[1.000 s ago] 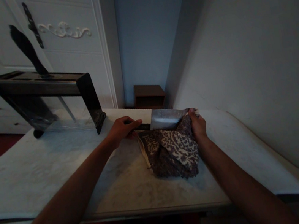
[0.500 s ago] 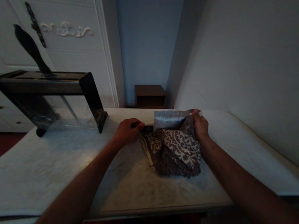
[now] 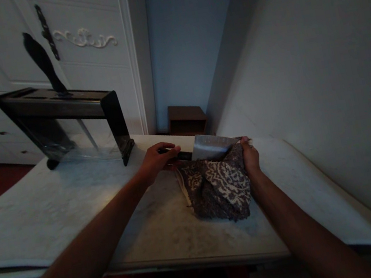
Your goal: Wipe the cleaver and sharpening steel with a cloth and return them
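My left hand [image 3: 158, 160] grips the black handle of a cleaver [image 3: 213, 146], whose broad grey blade points right. Bunched below and against the blade is a dark brown cloth [image 3: 227, 184] with a cream pattern. At the blade's far end, my right hand [image 3: 250, 156] is closed on the cloth's upper right corner, pinching it by the blade tip. The cloth hangs down to the pale table top [image 3: 153, 240] in front of me. Part of the blade's lower edge is hidden behind the cloth.
On the table's left stands a black and clear knife holder [image 3: 57, 106], a black-handled tool [image 3: 42, 61] upright in it. Behind are white cabinet doors [image 3: 96, 82] and a small brown box-like unit [image 3: 185, 115] lower down. A pale wall [image 3: 319, 62] borders the right.
The cleaver has shifted slightly right and up, with more of its handle showing. My left hand's fingers have moved on the handle. My right hand stays at the blade's end.
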`<state>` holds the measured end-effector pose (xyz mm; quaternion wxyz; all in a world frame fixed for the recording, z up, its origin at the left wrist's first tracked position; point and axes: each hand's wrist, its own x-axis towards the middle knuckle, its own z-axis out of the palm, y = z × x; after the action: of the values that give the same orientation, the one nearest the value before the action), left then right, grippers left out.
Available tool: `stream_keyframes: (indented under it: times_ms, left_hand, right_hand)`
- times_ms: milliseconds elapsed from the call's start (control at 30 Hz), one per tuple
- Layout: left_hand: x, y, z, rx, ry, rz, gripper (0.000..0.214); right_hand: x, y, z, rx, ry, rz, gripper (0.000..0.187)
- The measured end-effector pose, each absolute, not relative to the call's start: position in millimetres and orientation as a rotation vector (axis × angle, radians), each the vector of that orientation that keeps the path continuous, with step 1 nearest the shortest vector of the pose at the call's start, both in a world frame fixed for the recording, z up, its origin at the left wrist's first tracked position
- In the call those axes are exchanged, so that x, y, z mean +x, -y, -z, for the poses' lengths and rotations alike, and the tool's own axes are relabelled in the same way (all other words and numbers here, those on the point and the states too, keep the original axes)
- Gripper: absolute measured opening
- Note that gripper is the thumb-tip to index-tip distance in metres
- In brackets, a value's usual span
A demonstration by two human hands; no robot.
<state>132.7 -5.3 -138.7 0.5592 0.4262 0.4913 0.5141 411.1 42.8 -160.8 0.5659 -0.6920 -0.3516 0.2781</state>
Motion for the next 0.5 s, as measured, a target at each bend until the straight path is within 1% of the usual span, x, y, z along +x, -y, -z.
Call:
stream_keyframes:
  times_ms: [167, 300, 500]
  left_hand:
    - [131, -1, 143, 0.851, -1.019, -1.216, 0.036]
    - [136, 2, 144, 0.837, -0.910, -1.243, 0.037]
    - [143, 7, 143, 0.753, -0.817, -1.370, 0.028]
  right_hand:
    - [411, -43, 165, -1.598, 0.838, -0.708, 0.051]
    - [410, -43, 164, -1.623, 0.796, -0.738, 0.049]
    - [412, -46, 169, -1.620, 0.778, -0.775, 0.045]
